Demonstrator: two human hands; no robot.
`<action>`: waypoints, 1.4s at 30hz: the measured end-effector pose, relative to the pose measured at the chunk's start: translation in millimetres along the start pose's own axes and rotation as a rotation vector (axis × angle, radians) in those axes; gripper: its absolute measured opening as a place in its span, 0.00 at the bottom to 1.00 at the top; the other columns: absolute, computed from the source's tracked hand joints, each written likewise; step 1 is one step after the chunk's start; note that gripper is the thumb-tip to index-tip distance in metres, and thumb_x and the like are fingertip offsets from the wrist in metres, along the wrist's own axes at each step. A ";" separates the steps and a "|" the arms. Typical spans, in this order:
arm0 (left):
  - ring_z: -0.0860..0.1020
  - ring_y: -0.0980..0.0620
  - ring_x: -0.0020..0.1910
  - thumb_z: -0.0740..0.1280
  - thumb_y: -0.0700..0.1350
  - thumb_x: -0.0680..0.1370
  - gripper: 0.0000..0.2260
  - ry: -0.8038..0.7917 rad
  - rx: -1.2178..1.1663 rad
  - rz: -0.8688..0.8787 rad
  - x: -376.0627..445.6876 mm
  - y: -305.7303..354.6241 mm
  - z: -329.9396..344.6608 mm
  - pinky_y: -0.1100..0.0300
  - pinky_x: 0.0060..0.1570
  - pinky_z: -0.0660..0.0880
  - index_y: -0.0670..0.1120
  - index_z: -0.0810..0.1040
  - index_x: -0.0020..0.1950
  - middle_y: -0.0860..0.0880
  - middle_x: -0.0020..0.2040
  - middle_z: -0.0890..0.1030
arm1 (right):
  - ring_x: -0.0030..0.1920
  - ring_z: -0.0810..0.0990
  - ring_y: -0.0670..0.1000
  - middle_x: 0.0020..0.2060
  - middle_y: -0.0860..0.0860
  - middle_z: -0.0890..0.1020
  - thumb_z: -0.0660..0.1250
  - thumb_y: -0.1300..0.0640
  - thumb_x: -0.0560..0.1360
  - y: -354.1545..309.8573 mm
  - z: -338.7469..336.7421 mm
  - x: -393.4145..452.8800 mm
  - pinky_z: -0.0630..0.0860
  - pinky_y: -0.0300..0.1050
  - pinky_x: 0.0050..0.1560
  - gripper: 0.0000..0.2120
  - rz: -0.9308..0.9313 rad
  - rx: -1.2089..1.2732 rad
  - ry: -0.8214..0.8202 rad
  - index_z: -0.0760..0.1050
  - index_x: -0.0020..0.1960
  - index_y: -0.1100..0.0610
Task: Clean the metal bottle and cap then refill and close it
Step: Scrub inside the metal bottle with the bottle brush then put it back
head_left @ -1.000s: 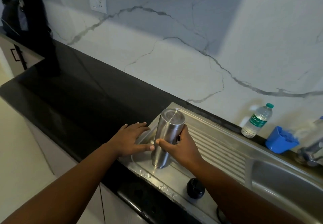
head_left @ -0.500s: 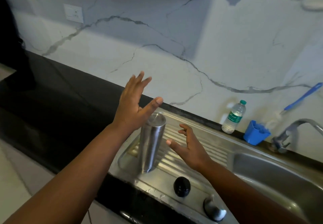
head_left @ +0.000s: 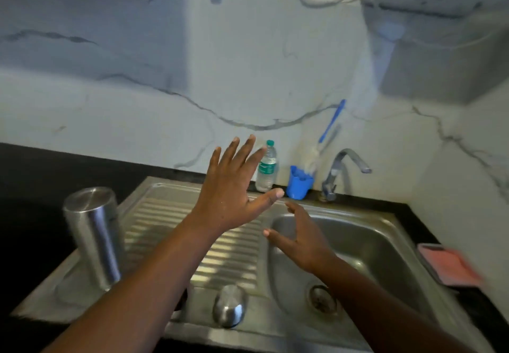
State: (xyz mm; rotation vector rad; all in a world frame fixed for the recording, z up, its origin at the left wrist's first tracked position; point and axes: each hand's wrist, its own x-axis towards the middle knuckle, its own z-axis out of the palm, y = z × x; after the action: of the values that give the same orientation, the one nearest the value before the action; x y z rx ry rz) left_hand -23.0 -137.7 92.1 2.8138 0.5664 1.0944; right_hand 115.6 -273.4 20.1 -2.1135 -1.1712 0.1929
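The metal bottle (head_left: pixel 92 235) stands upside down at the left end of the steel draining board (head_left: pixel 170 209), with no hand on it. A rounded metal cap (head_left: pixel 230 308) lies on the board's front edge; a black piece beside it is mostly hidden behind my left forearm. My left hand (head_left: pixel 234 187) is raised over the board with fingers spread and straight, holding nothing. My right hand (head_left: pixel 298 237) hovers over the left rim of the sink basin (head_left: pixel 366 245), fingers loosely apart and empty.
Against the marble wall stand a small plastic water bottle (head_left: pixel 266 166), a blue cup (head_left: pixel 298 183) with a blue-handled brush (head_left: pixel 330 126), and the tap (head_left: pixel 341 168). A pink sponge pad (head_left: pixel 449 266) lies right of the basin. Black counter lies to the left.
The view has swung right toward the sink. Both hands have let go of the bottle and moved right, away from it; the bottle stays upside down on the draining board.
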 end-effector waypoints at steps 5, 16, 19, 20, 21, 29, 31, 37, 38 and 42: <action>0.58 0.44 0.78 0.51 0.74 0.71 0.41 -0.088 0.053 0.004 18.8 65.8 64.0 0.39 0.74 0.53 0.51 0.62 0.77 0.48 0.79 0.59 | 0.70 0.65 0.46 0.73 0.46 0.64 0.63 0.23 0.60 74.1 -55.3 -17.8 0.67 0.47 0.68 0.50 0.077 -0.062 0.034 0.54 0.75 0.44; 0.45 0.47 0.80 0.43 0.79 0.66 0.47 -0.347 0.118 -0.185 4.2 112.9 145.7 0.41 0.75 0.43 0.55 0.49 0.80 0.51 0.81 0.47 | 0.75 0.57 0.49 0.76 0.48 0.58 0.58 0.22 0.60 159.9 -99.5 -24.7 0.60 0.51 0.72 0.53 0.109 -0.190 -0.079 0.51 0.77 0.48; 0.44 0.46 0.80 0.38 0.80 0.63 0.51 -0.375 0.157 -0.232 3.0 101.6 153.0 0.39 0.75 0.42 0.55 0.48 0.80 0.50 0.81 0.46 | 0.76 0.54 0.49 0.76 0.47 0.57 0.60 0.24 0.63 161.5 -97.1 -13.5 0.58 0.51 0.73 0.50 0.089 -0.207 -0.115 0.50 0.77 0.48; 0.43 0.46 0.80 0.38 0.80 0.63 0.51 -0.384 0.167 -0.242 3.4 97.2 154.3 0.39 0.75 0.42 0.55 0.47 0.80 0.50 0.81 0.46 | 0.76 0.54 0.49 0.76 0.47 0.56 0.60 0.25 0.64 160.0 -94.5 -9.5 0.58 0.51 0.73 0.50 0.082 -0.207 -0.126 0.50 0.77 0.48; 0.43 0.46 0.80 0.37 0.81 0.62 0.52 -0.391 0.173 -0.248 3.9 92.5 155.2 0.39 0.75 0.41 0.54 0.47 0.80 0.50 0.81 0.45 | 0.75 0.54 0.49 0.76 0.48 0.57 0.61 0.25 0.65 157.6 -91.6 -5.0 0.58 0.51 0.73 0.49 0.073 -0.207 -0.134 0.50 0.77 0.48; 0.42 0.44 0.80 0.36 0.79 0.63 0.51 -0.405 0.210 -0.203 31.4 43.9 167.9 0.38 0.73 0.38 0.53 0.47 0.81 0.49 0.81 0.45 | 0.74 0.58 0.50 0.75 0.49 0.60 0.62 0.33 0.71 117.9 -71.2 54.2 0.59 0.49 0.72 0.41 -0.085 -0.326 -0.101 0.53 0.76 0.49; 0.43 0.42 0.79 0.36 0.80 0.65 0.51 -0.407 0.221 -0.147 45.7 29.7 175.1 0.37 0.73 0.38 0.52 0.49 0.81 0.46 0.81 0.45 | 0.75 0.56 0.52 0.75 0.51 0.60 0.64 0.37 0.73 107.5 -71.5 77.2 0.57 0.50 0.74 0.38 -0.143 -0.401 -0.069 0.54 0.76 0.51; 0.43 0.40 0.79 0.50 0.75 0.72 0.45 -0.509 0.219 -0.117 93.2 -0.8 201.0 0.36 0.74 0.43 0.50 0.45 0.81 0.44 0.81 0.43 | 0.71 0.64 0.54 0.70 0.53 0.67 0.67 0.52 0.72 69.8 -92.4 151.7 0.64 0.54 0.69 0.33 -0.240 -0.648 0.073 0.59 0.74 0.53; 0.43 0.39 0.79 0.55 0.72 0.74 0.44 -0.523 0.188 -0.145 100.6 -3.4 205.9 0.37 0.74 0.45 0.49 0.44 0.81 0.43 0.81 0.43 | 0.72 0.62 0.56 0.71 0.54 0.66 0.68 0.54 0.71 64.1 -97.7 164.3 0.64 0.56 0.70 0.34 -0.252 -0.725 0.080 0.58 0.74 0.53; 0.54 0.39 0.77 0.62 0.70 0.73 0.46 -0.472 -0.028 -0.274 123.7 -9.6 230.9 0.41 0.72 0.60 0.46 0.47 0.80 0.41 0.79 0.53 | 0.72 0.60 0.63 0.71 0.60 0.66 0.63 0.64 0.72 43.7 -126.0 212.1 0.61 0.57 0.70 0.30 -0.337 -1.061 0.154 0.61 0.73 0.57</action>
State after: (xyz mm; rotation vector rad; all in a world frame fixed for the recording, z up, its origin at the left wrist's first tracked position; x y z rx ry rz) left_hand 211.5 -68.5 -2.6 2.7173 0.8336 0.3684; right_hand 323.9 -184.3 127.2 -2.6313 -1.7257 -0.9211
